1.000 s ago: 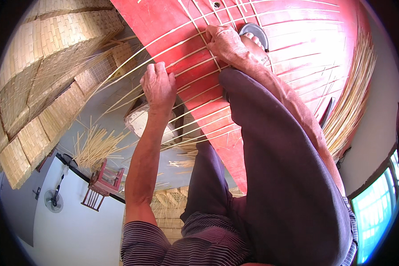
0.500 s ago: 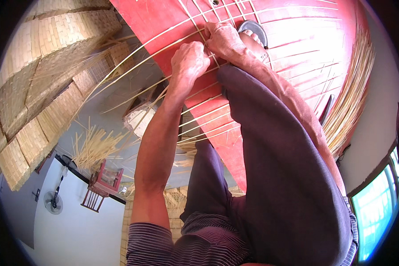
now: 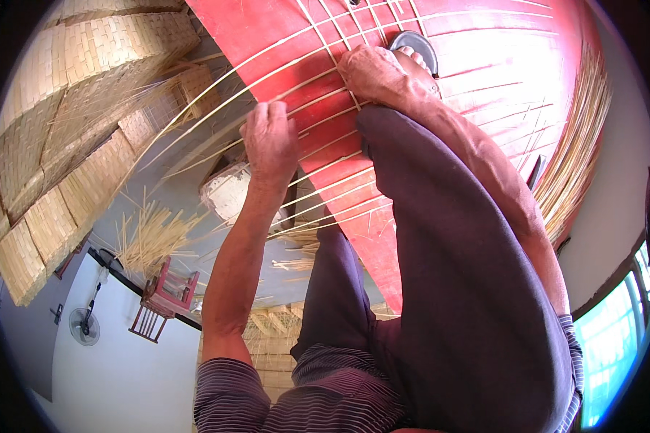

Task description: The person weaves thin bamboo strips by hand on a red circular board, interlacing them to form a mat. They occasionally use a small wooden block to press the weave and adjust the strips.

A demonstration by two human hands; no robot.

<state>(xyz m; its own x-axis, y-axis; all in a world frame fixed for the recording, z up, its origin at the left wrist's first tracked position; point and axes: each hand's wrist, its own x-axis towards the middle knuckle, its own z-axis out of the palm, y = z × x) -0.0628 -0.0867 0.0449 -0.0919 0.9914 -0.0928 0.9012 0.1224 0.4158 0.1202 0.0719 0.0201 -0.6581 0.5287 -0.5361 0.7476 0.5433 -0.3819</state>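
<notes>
Thin pale bamboo strips (image 3: 323,42) cross in an open lattice on a red board (image 3: 274,76). My right hand (image 3: 375,73) is closed at the near side of the crossings, its fingers pressed on a strip beside my sandalled foot (image 3: 414,55). Past the board's left edge, my left hand (image 3: 271,141) is closed, fingers bent together where a long strip runs into it; its fingertips are partly hidden. My foot rests on the board at the lattice's right side, and several parallel strips (image 3: 339,175) lie nearer to my raised knee.
Woven bamboo panels (image 3: 108,54) stand at the left. A bundle of long strips (image 3: 574,159) lies along the board's right rim. Loose strips (image 3: 152,238) heap on the floor, near a whitish block (image 3: 227,193), a small red chair (image 3: 162,296) and a fan (image 3: 84,326).
My left hand has moved away from the right hand, leftward and nearer to me, past the board's edge. My right hand has shifted slightly nearer and stays at the lattice.
</notes>
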